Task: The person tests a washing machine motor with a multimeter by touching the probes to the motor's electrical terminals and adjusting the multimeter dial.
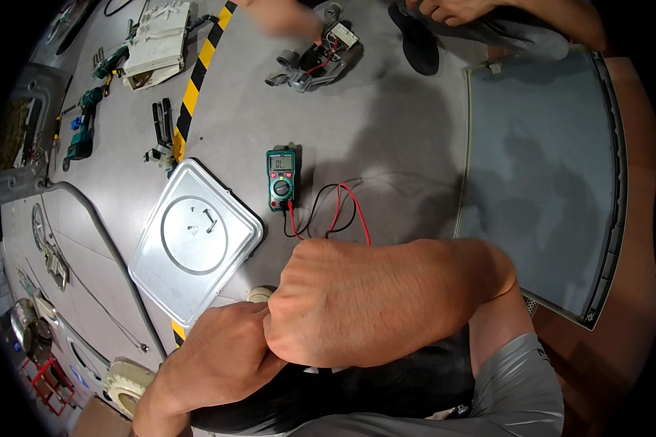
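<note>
My right hand (310, 302) and my left hand (222, 353) are together low in the middle, over my lap, the right partly overlapping the left. Both look closed, with the fingertips turned down and hidden behind the backs of the hands. Whatever they hold does not show. A cream-coloured rounded part (260, 293) peeks out just beyond them. Farther off on the floor lies a green and black multimeter (280, 180), its screen lit. Its red lead (352, 204) and black lead (315, 206) loop toward my right forearm and pass out of sight behind it.
A white metal panel (149, 251) bearing a few screws lies left of the multimeter. Yellow-black tape (194, 84) runs beyond it, with cordless drills (82, 138) farther left. A co-worker's blurred hand (288, 18) is near a grey wired mechanism (317, 62). A large grey panel (539, 197) stands right.
</note>
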Demonstrator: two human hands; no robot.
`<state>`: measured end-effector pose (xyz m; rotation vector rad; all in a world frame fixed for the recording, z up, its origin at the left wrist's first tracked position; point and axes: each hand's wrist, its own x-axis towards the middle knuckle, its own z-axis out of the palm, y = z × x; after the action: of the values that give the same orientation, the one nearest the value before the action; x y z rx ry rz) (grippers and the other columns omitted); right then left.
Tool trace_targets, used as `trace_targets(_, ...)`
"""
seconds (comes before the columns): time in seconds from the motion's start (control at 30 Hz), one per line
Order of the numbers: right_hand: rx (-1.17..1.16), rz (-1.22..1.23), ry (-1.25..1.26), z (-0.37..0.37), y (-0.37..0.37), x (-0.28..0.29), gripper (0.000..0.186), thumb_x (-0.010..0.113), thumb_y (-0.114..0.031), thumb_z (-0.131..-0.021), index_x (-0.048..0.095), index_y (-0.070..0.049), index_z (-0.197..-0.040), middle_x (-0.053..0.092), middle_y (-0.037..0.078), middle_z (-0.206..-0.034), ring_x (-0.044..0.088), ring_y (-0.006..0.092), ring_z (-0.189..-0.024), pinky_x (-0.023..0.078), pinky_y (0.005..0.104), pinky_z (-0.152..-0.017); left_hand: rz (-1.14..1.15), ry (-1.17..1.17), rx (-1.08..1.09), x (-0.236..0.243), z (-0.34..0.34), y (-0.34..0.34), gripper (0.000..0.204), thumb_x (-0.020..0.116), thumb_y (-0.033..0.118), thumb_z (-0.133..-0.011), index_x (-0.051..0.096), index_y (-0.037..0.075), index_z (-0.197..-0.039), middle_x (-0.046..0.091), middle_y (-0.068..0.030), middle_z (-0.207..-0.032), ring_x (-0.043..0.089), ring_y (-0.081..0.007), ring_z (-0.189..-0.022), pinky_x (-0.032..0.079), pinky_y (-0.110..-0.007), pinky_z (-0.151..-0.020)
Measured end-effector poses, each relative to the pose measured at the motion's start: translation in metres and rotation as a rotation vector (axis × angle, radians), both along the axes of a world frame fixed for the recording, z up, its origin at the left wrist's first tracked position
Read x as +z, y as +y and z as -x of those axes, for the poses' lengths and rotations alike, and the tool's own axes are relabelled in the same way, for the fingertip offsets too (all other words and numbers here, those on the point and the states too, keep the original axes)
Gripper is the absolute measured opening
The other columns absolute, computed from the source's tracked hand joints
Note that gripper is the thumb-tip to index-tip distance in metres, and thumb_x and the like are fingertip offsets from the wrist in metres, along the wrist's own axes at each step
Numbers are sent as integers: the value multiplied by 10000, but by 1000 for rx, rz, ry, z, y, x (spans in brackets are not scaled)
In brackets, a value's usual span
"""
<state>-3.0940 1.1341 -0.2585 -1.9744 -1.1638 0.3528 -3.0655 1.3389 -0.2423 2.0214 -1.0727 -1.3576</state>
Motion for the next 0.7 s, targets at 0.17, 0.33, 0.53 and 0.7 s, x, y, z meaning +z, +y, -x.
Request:
trace_targets(0.17,2,-14,3,-1,1,-1,130,652,-97,-717,591,-15,-637,588,101,-595,603,255,-566,428,365,-479,4,5,-1,0,-1,1,182,660,155,-811,595,4,-888,628,-171,-784,605,-381,-739,476,-454,-645)
trace_targets(0.33,-1,14,5,-2,-3,5,147,662,-97,-706,576,-5,-630,576,117,-597,594,269,-559,428,366,-473,32,-8,11,0,0,1,170,661,152,-815,592,12,-882,628,-169,-785,605,-384,-746,476,-456,-641)
trace_targets(0.53,-8,9,24,-4,-6,7,161,686,-98,-692,578,4,-631,581,110,-596,596,252,-549,431,364,-465,47,0,21,-1,1,1,160,653,154,-831,592,15,-884,630,-165,-788,610,-385,-743,477,-455,-630)
trace_targets(0.7,1,-25,67,-2,-4,3,147,677,-88,-699,582,2,-633,582,107,-593,599,247,-548,435,362,-466,45,-5,8,1,2,0,161,651,156,-833,593,14,-885,632,-166,-792,610,-386,-746,480,-459,-640)
